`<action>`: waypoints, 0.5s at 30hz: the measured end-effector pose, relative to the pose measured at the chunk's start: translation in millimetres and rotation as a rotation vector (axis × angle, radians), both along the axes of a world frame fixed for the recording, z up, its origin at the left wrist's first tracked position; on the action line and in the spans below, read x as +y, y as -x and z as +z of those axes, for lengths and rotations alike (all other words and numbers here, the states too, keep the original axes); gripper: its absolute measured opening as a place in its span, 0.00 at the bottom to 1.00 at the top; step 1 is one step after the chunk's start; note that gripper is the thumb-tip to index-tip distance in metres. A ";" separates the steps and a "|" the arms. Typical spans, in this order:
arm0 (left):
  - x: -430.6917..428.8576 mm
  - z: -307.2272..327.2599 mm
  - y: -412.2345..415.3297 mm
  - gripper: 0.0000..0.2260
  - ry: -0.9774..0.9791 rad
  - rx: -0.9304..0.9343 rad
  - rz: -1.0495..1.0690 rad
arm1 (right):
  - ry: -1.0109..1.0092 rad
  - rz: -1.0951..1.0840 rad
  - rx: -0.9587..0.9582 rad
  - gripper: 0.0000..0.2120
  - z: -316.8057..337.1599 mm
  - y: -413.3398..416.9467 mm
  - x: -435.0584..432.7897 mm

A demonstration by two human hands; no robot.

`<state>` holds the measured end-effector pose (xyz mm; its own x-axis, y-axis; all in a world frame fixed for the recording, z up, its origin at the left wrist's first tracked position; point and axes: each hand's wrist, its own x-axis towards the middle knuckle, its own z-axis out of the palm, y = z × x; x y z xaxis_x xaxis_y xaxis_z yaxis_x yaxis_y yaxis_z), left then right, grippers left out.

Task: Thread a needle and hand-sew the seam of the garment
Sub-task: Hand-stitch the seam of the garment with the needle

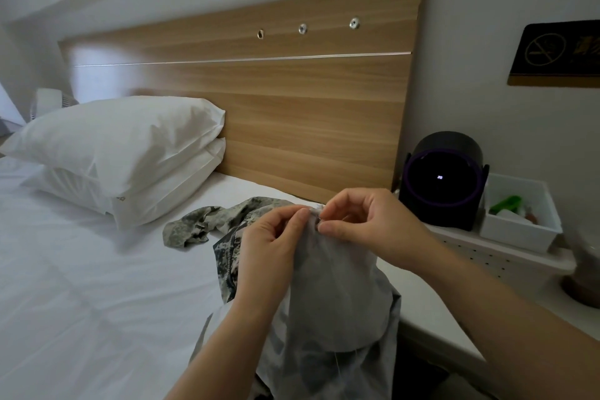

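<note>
Stitching seems under way, threading likely done. Left grip [269, 237] pinches seam edge of garment [328, 286], raised above bed [81, 286], near right. Right grip [367, 224] pinches same edge; needle too small to confirm. Remaining seam unclear.

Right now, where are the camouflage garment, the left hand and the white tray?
camouflage garment [194, 224]: head view, on the patterned part lying on the bed.
left hand [266, 243]: head view, on the back of the hand.
white tray [519, 235]: head view, on its front wall.
</note>
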<state>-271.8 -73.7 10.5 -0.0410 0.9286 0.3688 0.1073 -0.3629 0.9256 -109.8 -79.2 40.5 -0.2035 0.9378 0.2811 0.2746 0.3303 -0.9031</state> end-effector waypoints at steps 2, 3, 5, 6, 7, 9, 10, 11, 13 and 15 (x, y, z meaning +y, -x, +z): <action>-0.4 0.4 -2.4 0.07 -0.009 -0.001 -0.006 | -0.036 -0.005 -0.011 0.05 -2.6 3.2 1.0; -0.8 0.6 -3.2 0.07 -0.015 0.003 -0.007 | -0.052 -0.015 -0.008 0.05 -4.2 4.5 1.6; -1.5 0.8 -3.5 0.07 -0.028 0.006 -0.004 | -0.072 -0.028 0.016 0.05 -6.6 7.0 2.0; -1.7 1.0 -3.0 0.08 -0.035 0.006 0.000 | -0.082 -0.031 0.023 0.05 -7.5 8.0 2.1; -1.8 1.2 -2.4 0.08 -0.042 0.009 0.004 | -0.093 -0.036 0.020 0.05 -7.9 8.9 2.2; -2.8 1.5 -1.3 0.09 -0.058 0.022 0.012 | -0.119 -0.054 0.005 0.05 -7.9 11.5 2.9; -3.4 1.6 -1.0 0.09 -0.068 0.026 0.017 | -0.134 -0.073 -0.001 0.05 -7.8 12.5 3.7; -3.8 1.6 -1.0 0.09 -0.078 0.027 0.025 | -0.151 -0.097 -0.004 0.05 -7.8 13.6 4.7; -5.1 2.0 -1.9 0.09 -0.095 0.028 0.035 | -0.180 -0.146 -0.026 0.07 -7.7 13.9 6.7; -6.9 2.2 -3.1 0.09 -0.115 0.036 0.022 | -0.139 -0.159 -0.050 0.08 -6.5 11.8 7.5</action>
